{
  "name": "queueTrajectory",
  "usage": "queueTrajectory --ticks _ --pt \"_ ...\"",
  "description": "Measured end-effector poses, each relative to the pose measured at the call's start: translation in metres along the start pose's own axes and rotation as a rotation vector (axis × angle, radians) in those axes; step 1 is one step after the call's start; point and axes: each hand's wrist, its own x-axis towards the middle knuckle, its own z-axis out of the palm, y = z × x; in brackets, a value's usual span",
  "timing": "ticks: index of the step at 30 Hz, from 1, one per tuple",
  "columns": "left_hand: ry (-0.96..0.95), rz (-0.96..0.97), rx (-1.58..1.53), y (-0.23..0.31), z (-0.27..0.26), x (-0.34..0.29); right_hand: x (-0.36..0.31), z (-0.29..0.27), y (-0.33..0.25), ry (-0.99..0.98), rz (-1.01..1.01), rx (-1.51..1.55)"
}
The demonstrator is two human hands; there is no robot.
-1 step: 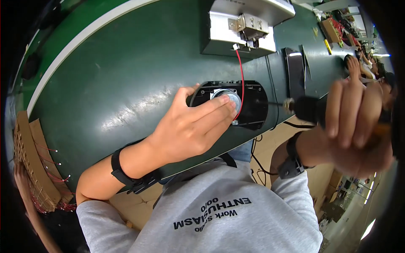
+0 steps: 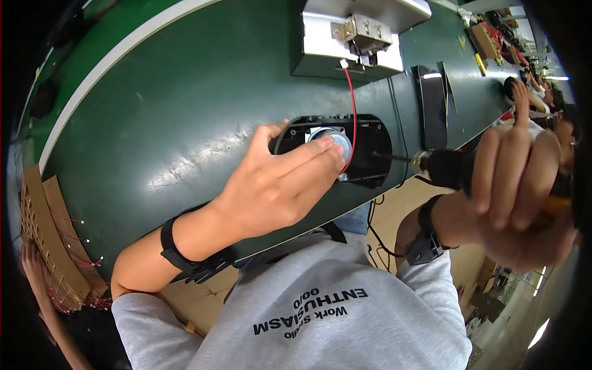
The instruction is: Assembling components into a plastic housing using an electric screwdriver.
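A black plastic housing [image 2: 373, 139] with rounded ends lies face up near the table's front edge. Inside it sits a round silver speaker [image 2: 338, 147], partly under my fingers. The fingertips of my left hand [image 2: 271, 188] press on the speaker, while the thumb reaches round the housing's left end. My right hand [image 2: 509, 182], blurred and close to the camera, is wrapped round a dark electric screwdriver [image 2: 447, 168]. Its thin shaft points left into the right half of the housing; whether the tip touches a screw is too blurred to tell. A red wire [image 2: 354, 105] crosses the housing beside the speaker.
Behind the housing stands a metal fixture [image 2: 314, 43] where the red wire's white plug ends. A black phone [image 2: 433, 111] and tweezers [image 2: 451, 89] lie to the right. At far left is a cardboard box [image 2: 61, 246] of wires, with another person's arm [image 2: 37, 274] beside it.
The screwdriver and my right hand have shifted slightly toward me. My left hand stays on the speaker.
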Motion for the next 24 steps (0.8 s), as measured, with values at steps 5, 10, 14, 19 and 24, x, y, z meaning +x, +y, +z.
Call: queueTrajectory --ticks 5,10,14,19,24 --pt "0.011 -0.002 0.032 -0.001 0.005 0.002 -0.032 0.014 0.003 -0.023 0.083 -0.17" --pt "-0.015 0.004 0.037 0.0 0.002 0.004 -0.038 0.011 0.012 -0.054 0.136 -0.145" --pt "-0.017 -0.014 0.024 0.001 0.002 0.002 -0.041 0.012 0.017 -0.053 0.134 -0.148" --pt "-0.002 -0.013 0.023 0.0 0.003 0.003 -0.046 0.01 0.022 -0.075 0.114 -0.17" --pt "0.004 -0.009 0.03 0.0 0.004 0.002 -0.047 0.012 0.024 -0.094 0.093 -0.19"
